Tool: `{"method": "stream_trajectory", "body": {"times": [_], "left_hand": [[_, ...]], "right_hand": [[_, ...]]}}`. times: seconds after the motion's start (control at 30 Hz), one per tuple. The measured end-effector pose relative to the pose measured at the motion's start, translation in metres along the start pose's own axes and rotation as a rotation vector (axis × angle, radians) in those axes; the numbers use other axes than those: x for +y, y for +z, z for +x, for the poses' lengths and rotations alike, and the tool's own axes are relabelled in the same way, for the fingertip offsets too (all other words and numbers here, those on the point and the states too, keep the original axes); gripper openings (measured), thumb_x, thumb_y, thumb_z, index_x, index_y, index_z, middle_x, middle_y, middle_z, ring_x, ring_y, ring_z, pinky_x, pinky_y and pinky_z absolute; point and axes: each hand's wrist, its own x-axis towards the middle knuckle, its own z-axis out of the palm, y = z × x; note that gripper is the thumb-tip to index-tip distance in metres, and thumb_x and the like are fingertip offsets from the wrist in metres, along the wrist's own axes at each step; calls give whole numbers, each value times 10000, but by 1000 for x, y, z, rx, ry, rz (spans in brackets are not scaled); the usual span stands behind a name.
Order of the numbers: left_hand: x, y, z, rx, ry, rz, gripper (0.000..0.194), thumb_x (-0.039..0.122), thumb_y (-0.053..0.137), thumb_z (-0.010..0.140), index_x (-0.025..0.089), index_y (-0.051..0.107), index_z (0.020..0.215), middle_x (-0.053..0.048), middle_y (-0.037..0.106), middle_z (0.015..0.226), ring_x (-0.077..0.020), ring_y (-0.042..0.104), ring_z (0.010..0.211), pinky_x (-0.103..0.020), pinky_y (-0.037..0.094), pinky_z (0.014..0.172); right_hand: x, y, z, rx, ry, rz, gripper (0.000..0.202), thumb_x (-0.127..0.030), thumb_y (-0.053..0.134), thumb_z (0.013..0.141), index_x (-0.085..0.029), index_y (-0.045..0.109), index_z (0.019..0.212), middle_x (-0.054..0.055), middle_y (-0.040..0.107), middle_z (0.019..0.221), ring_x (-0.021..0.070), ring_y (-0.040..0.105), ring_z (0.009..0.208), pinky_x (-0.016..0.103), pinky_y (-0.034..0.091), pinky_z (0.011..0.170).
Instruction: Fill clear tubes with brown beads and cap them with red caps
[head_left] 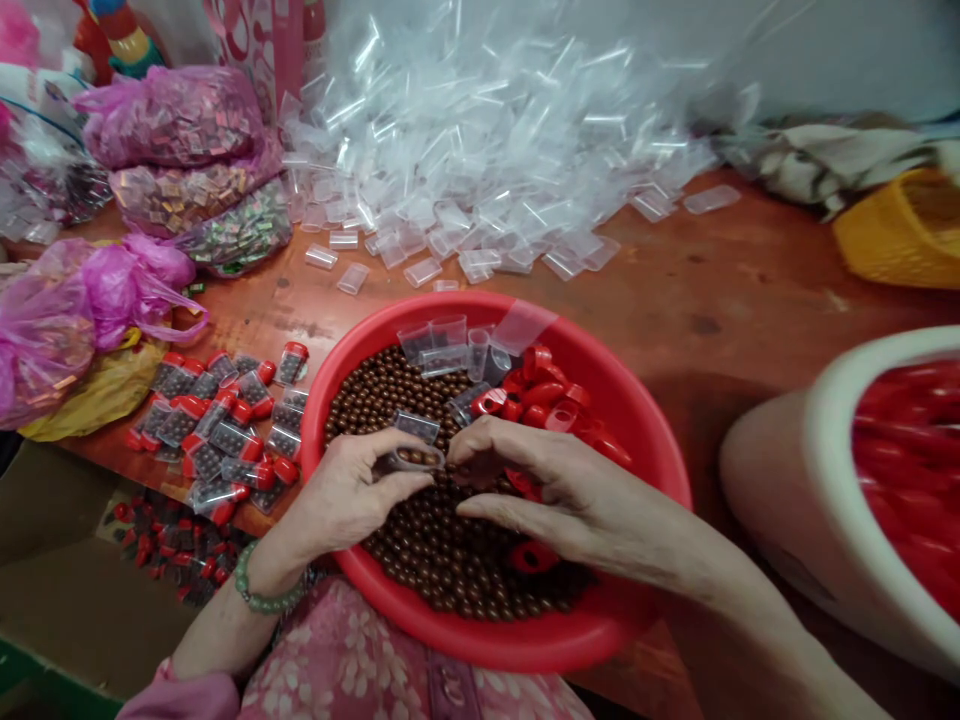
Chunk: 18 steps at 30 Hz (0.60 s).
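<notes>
A red basin (664, 450) holds brown balls (450, 565), several red caps (547, 390) and a few clear tubes (444, 360). My left hand (360, 485) grips a clear container (411, 458) between thumb and fingers, its open end facing right with brown balls inside. Just right of that opening, my right hand (525, 480) is over the balls with its thumb and fingers apart; its fingertips are partly in shadow and no object shows in them. Another clear tube (417, 427) lies right behind my left fingers.
Clear empty containers (487, 150) are heaped at the back of the wooden table (675, 260). Filled red-capped containers (225, 420) lie left of the basin, above a cardboard box (52, 560). Pink bags (172, 120) stand back left; a white bucket (780, 450) of red caps and yellow basket (892, 235) are right.
</notes>
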Motion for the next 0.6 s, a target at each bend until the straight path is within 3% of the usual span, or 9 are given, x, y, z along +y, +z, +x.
{"method": "stream_trajectory", "body": {"times": [0.13, 0.3, 0.47, 0.6], "left_hand": [[12, -2, -9, 6, 65, -51, 128, 196, 624, 852, 166, 661, 970, -35, 705, 1017, -145, 654, 937, -241, 494, 840], [16, -3, -13, -3, 144, 47, 131, 200, 610, 879, 185, 659, 999, -26, 701, 1040, -136, 656, 953, -225, 504, 841], [12, 3, -10, 3, 143, 90, 112, 214, 602, 883, 166, 662, 965, -24, 707, 949, -132, 655, 901, -218, 503, 805], [12, 11, -9, -34, 108, 61, 123, 238, 598, 878, 156, 657, 947, -26, 701, 918, -136, 645, 865, -232, 497, 784]], "right_hand": [[10, -2, -35, 77, 78, -106, 238, -339, 557, 916, -219, 564, 1122, 54, 654, 1073, 195, 622, 975, 320, 498, 852], [21, 15, -70, -40, 137, -350, 181, -226, 509, 921, -230, 624, 1060, 60, 662, 963, 219, 583, 905, 383, 466, 816], [24, 34, -73, -29, 85, -518, 213, -157, 489, 906, -221, 676, 984, 66, 672, 864, 203, 559, 792, 370, 439, 753], [17, 27, -67, 65, 70, -429, 212, -218, 471, 939, -204, 671, 1009, 72, 688, 896, 208, 591, 813, 395, 468, 772]]}}
